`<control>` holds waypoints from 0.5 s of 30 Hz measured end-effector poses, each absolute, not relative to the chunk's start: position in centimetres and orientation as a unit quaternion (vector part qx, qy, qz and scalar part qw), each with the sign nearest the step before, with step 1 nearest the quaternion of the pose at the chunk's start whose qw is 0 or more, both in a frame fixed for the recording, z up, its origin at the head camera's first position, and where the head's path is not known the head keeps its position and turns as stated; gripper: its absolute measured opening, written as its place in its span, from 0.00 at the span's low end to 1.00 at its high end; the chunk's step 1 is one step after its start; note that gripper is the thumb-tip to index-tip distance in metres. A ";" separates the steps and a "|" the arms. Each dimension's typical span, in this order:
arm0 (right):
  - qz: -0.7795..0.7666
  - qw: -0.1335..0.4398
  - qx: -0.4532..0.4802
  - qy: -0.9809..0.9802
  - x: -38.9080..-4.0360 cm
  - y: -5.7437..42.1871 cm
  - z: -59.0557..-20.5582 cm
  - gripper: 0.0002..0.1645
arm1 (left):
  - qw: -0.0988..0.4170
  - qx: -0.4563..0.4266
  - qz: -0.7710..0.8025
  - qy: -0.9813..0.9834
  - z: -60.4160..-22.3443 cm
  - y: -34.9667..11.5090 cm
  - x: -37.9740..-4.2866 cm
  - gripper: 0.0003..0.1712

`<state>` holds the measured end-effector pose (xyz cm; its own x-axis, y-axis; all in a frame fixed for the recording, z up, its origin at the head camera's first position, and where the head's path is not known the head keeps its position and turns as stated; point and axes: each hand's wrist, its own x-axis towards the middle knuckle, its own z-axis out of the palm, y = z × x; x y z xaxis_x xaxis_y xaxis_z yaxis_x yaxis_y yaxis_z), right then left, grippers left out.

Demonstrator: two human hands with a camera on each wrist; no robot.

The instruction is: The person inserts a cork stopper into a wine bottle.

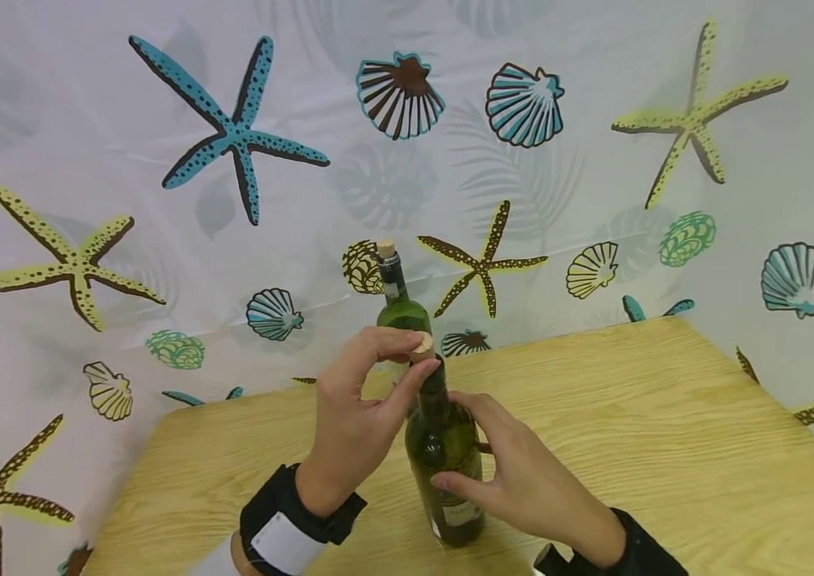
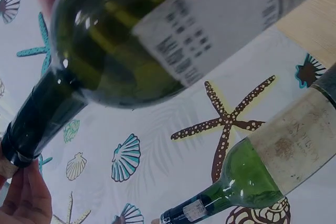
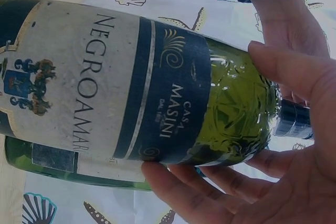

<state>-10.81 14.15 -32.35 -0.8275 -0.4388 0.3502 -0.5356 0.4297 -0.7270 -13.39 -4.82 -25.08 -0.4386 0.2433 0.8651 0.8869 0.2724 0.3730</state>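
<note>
A dark green wine bottle (image 1: 443, 456) stands upright on the table, with a Negroamaro label (image 3: 94, 77) facing the right wrist view. My left hand (image 1: 352, 420) pinches a cork (image 1: 423, 346) between thumb and forefinger at the mouth of this bottle. How deep the cork sits is hidden by the fingers. Around the bottle's upper body curls my right hand (image 1: 522, 472), thumb on the near side and fingers on the other, also seen in the right wrist view. Just behind stands a second, lighter green bottle (image 2: 252, 177) with a cork (image 1: 386, 248) in its mouth.
The wooden table (image 1: 630, 416) reaches back to a white cloth (image 1: 407, 184) printed with starfish and shells. Black bands (image 1: 298, 504) are strapped round both wrists. The second bottle is close behind the nearer one.
</note>
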 end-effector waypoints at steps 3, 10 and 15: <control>0.448 0.058 0.287 -0.845 -10.9 14.3 -32.3 0.44 | 0.353 -0.392 -0.432 -0.731 -24.8 -4.7 -13.4 0.13; 0.454 0.040 0.282 -0.844 -11.0 14.4 -32.5 0.46 | 0.232 -0.426 -0.373 -0.791 -22.3 -5.8 -13.4 0.17; 0.456 0.053 0.289 -0.840 -11.1 14.5 -32.4 0.47 | 0.180 -0.438 -0.382 -0.794 -21.3 -6.1 -13.3 0.18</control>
<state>-11.11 14.48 -32.37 -0.8275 -0.4374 0.3521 -0.5337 0.4177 -0.7353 -13.29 -6.06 -21.29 -0.5525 0.5572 0.6199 0.8320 0.3248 0.4497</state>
